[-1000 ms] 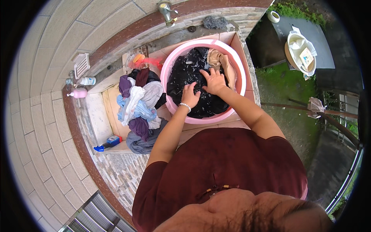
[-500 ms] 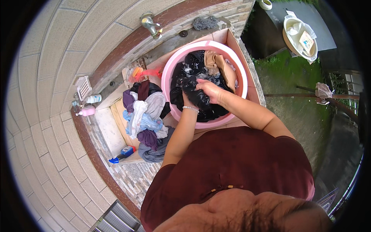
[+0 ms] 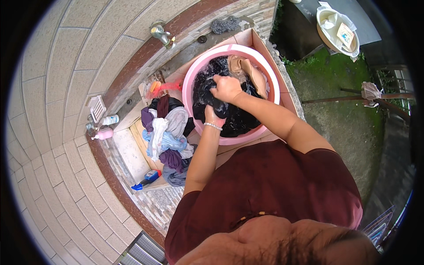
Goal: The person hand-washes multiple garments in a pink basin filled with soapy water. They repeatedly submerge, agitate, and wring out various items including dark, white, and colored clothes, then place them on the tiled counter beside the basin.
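A large pink basin point(image 3: 187, 90) stands in the tiled sink in front of me, with wet dark clothes and water in it. Over the basin, a bunched black garment point(image 3: 215, 102) is gripped between both hands. My right hand point(image 3: 228, 89) is closed in a fist around its far end. My left hand point(image 3: 214, 117), with a beaded bracelet at the wrist, holds the near end, its fingers partly hidden by the cloth. At the basin's right side lies a tan cloth point(image 3: 254, 76), partly above the water.
Left of the basin is a heap of mixed clothes point(image 3: 164, 137), with a blue-handled brush point(image 3: 148, 179) in front of it. A tap point(image 3: 160, 35) juts from the wall, near a grey scouring pad point(image 3: 225, 24). Bottles point(image 3: 104, 134) line the left ledge. Another basin point(image 3: 326, 39) sits far right.
My right hand has moved slightly left and away from me, and its fingers have closed into a fist on the black garment. The garment looks more tightly bunched. The whole view has shifted a little.
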`<state>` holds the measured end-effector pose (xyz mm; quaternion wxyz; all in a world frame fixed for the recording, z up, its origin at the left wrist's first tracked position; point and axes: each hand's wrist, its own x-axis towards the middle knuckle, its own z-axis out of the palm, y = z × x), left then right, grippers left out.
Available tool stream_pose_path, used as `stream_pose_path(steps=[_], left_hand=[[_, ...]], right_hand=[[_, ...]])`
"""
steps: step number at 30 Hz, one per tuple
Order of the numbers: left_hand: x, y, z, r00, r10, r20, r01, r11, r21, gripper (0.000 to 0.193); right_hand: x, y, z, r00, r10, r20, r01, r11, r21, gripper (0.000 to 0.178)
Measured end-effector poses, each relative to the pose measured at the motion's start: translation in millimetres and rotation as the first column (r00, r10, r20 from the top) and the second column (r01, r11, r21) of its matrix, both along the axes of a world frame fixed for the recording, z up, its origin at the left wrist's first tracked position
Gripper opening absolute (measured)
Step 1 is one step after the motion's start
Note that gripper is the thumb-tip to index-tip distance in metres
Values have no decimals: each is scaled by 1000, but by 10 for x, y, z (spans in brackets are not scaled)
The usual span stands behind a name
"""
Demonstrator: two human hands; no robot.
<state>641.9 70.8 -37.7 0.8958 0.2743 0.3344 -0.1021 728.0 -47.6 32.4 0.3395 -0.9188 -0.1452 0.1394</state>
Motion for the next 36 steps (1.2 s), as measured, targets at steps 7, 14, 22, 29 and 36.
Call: stream_pose_path(steps=[7,14,22,29,36], left_hand=[[-350,160,-115,890,-259,-376,403,58,913,66],[-116,-84,344,957,-180,-227,250,910,332,58],[0,186,-101,986,-34,164,21,996,84,56],[145,225,-257,927,-55,372,117,982,-148,43],[23,355,255,940,-224,-258,316,278,907,56]], right_hand=[[-28,-522,-370,996,73,45,-58,958,-280,82],[138,-404,-909,941,20,-338,-81,982,-168,53],[-658,-90,-57,823,430,-371,-20,675,737,31],[-541,-56,361,957,252,147,-279,937,209,34],[462,-589,-420,908,192,-373,-175,981,80,54]])
